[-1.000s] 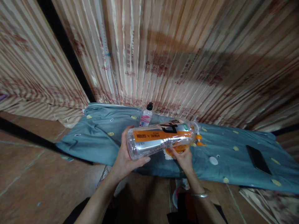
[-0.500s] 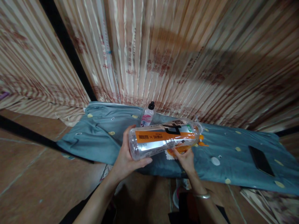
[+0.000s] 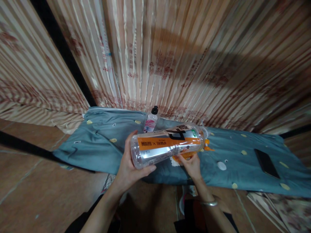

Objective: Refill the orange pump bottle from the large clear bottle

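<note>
We hold the orange-labelled bottle (image 3: 167, 145) sideways over the near edge of the blue cloth (image 3: 97, 152).
Left hand (image 3: 128, 166) fingers wrap its base; right hand (image 3: 193, 165) grip hidden; open cloth rightward.

Big bottle (image 3: 167, 145): on its side above the cloth's (image 3: 102, 145) near edge; base left, gripped in my left hand (image 3: 130, 168); neck right, over my right hand (image 3: 191, 165).
Small bottle (image 3: 151, 121): upright on the cloth, just behind the big bottle.
Phone (image 3: 266, 162): flat on the cloth, far right.
Cloth: on the floor (image 3: 36, 194), along the curtain's (image 3: 170, 64) foot.
</note>
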Action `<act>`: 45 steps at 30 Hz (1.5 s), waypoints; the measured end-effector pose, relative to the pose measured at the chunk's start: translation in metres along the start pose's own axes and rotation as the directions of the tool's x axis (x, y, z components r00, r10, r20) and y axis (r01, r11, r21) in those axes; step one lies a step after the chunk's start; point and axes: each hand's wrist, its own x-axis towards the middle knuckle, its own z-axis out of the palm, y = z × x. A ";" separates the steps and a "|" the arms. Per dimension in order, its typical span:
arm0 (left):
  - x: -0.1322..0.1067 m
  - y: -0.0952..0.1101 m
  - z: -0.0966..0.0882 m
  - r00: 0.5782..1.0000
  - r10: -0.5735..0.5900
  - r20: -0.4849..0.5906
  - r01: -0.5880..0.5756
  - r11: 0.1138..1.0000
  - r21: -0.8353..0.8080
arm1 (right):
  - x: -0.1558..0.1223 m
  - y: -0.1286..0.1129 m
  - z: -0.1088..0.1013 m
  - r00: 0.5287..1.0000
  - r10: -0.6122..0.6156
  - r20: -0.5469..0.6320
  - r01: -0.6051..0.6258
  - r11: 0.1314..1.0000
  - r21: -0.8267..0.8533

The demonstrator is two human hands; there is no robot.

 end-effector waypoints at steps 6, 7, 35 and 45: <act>0.001 0.001 0.001 1.000 0.013 -0.012 -0.013 1.000 0.000 | 0.000 0.001 0.000 1.000 0.012 0.009 -0.012 1.000 0.009; 0.001 0.001 0.001 1.000 0.012 -0.013 -0.012 1.000 0.005 | 0.000 0.002 0.000 1.000 0.012 0.005 -0.012 1.000 0.006; 0.000 0.002 0.000 0.985 0.168 -0.036 -0.162 0.979 0.128 | -0.003 -0.004 0.001 0.998 0.053 0.026 -0.054 0.997 0.052; 0.002 -0.001 0.001 0.977 0.205 -0.062 -0.196 0.971 0.135 | -0.001 0.002 0.003 0.998 0.055 0.019 -0.056 0.996 0.073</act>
